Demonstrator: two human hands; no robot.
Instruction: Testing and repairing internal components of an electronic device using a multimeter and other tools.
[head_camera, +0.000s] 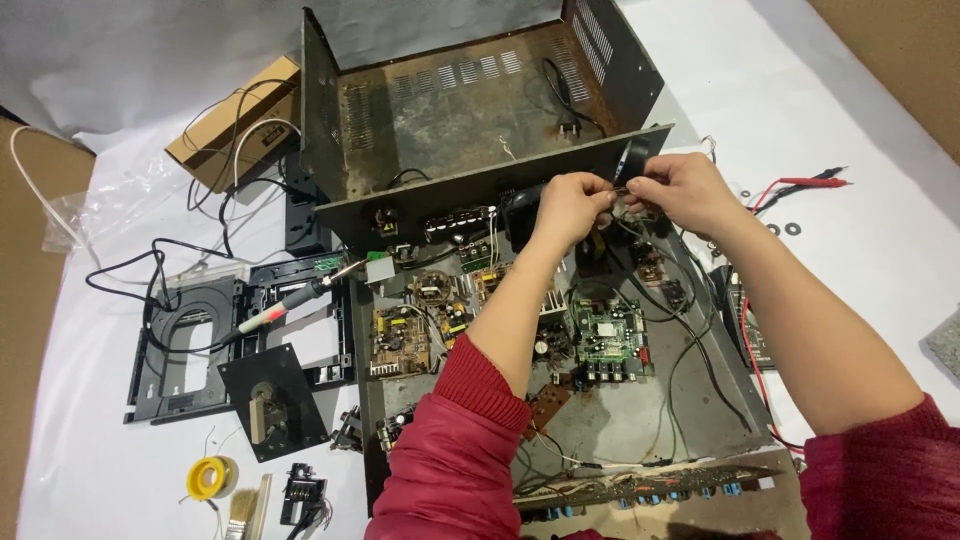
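Both forearms reached forward over the open chassis (600, 420), red sleeves pushed back. The left hand (568, 205) and right hand (682, 192) met just below the rim of the upturned metal cover (450, 110). Each hand was curled nearly closed, fingertips pinching a small dark part with wires (622, 189) held between them above the circuit boards (610, 335). A soldering iron (295, 298) lay well to the left on a black frame (190, 350).

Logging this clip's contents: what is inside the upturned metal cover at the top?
The metal cover holds a black power cord with its plug on the rusty floor. Its front wall hides the near bottom edge.
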